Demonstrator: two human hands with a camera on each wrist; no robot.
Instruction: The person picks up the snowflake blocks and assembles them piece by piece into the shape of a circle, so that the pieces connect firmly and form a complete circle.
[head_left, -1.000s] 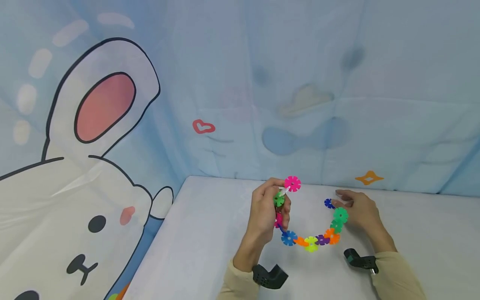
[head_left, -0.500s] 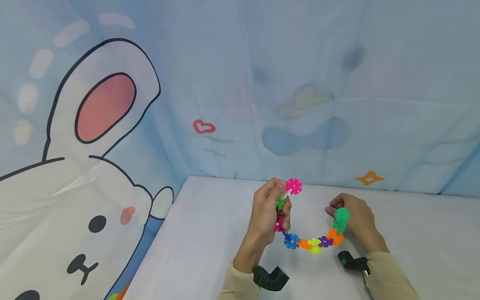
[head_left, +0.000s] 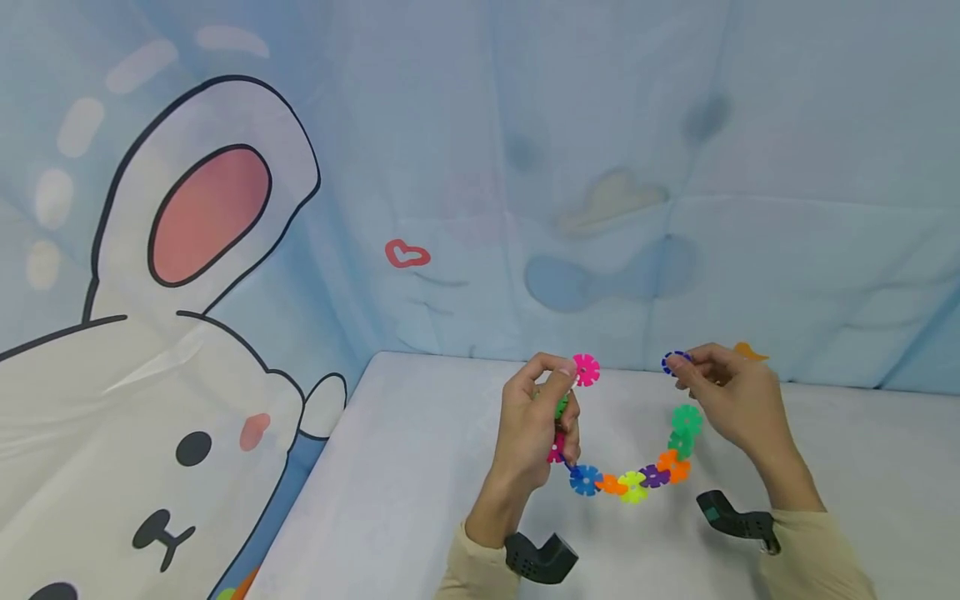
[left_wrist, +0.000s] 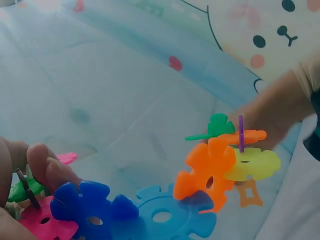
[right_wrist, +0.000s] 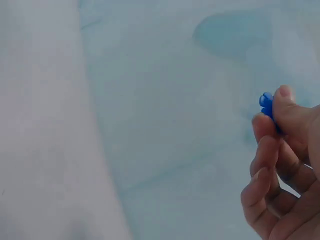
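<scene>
A curved chain of interlocked, notched plastic flower discs (head_left: 632, 486) hangs in the head view from my left hand (head_left: 531, 421). My left fingers curl round its left end, covering some discs; a pink disc (head_left: 587, 370) sticks out beyond the fingertips. From there the chain dips through blue, orange, yellow and purple, then rises to a green disc (head_left: 687, 419) at its right end. Thumb and fingers of my right hand (head_left: 738, 396) pinch a single dark blue disc (right_wrist: 266, 104), held above that green end and apart from it. Close up, the left wrist view shows a light blue disc (left_wrist: 162, 216) slotted into its neighbours.
Beneath the hands lies a white tabletop (head_left: 420, 467). A light blue printed cloth (head_left: 450, 167) stands behind it, with a large cartoon rabbit (head_left: 187, 375) on the left. Black wrist cameras (head_left: 542, 558) are strapped to both forearms.
My right hand dipped behind the green end, hiding the blue disc, then rose to the right with the disc pinched and showing again. My left hand and the chain have barely shifted.
</scene>
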